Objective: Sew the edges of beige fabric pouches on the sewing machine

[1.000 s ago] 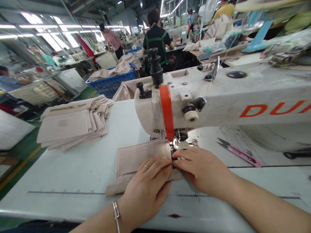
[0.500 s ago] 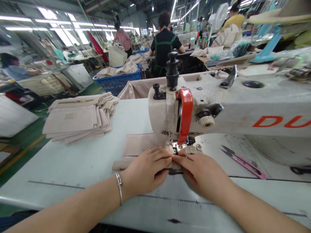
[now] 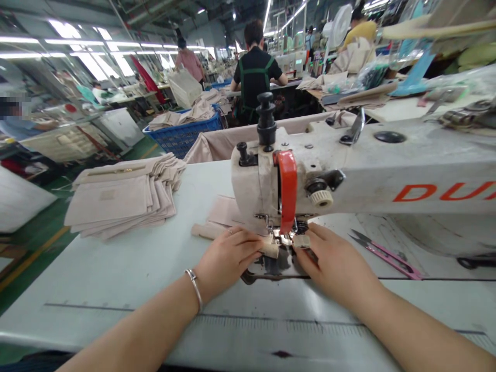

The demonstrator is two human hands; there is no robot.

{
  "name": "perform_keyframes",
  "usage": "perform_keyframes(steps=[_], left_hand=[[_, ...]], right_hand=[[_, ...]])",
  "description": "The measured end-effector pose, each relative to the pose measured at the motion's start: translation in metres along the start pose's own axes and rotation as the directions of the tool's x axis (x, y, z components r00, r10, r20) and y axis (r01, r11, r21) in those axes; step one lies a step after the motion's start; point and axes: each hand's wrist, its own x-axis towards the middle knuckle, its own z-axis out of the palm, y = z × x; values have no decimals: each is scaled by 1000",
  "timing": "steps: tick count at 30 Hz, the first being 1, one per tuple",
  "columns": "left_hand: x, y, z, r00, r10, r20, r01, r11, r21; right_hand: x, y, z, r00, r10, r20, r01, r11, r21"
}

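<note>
green floor point(image 3: 48, 222), strip lights point(image 3: 73, 42) (windows point(image 3: 65, 29) beyond, probably)

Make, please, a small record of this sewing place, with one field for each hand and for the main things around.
Left hand: fingers on the flat beige fabric piece, left of the needle area
Right hand: right of the needle area; grip unclear
Machine: white metal sewing machine with orange-red curved strip
Tool: pink-handled metal thread snips, lying right of right hand
Stack: layered beige fabric pieces, table's left side
</note>
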Motion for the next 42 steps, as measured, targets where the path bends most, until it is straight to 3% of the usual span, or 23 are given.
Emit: perform_keyframes(steps=[5,12,20,31,42], left_hand=[[1,8,2,999,-37,-3,37,995,-90],[4,22,10,998,-36,-55,33,997,-65],[11,18,12,997,-17,-79,18,1000,9],[21,5,19,989,-130,-76,132,991,30],[21,3,22,983,-161,-93,163,986,17]], right_hand=[[2,1,-3,1000,11,25,-5,980,-201],[-3,-8,8,977,-212,17,206,965,162],[-1,-7,14,980,-196,-6,196,971,135],[9,-6,17,978,-203,-52,200,977,-69],[10,-5,20,978,-193,-84,188,980,-63]])
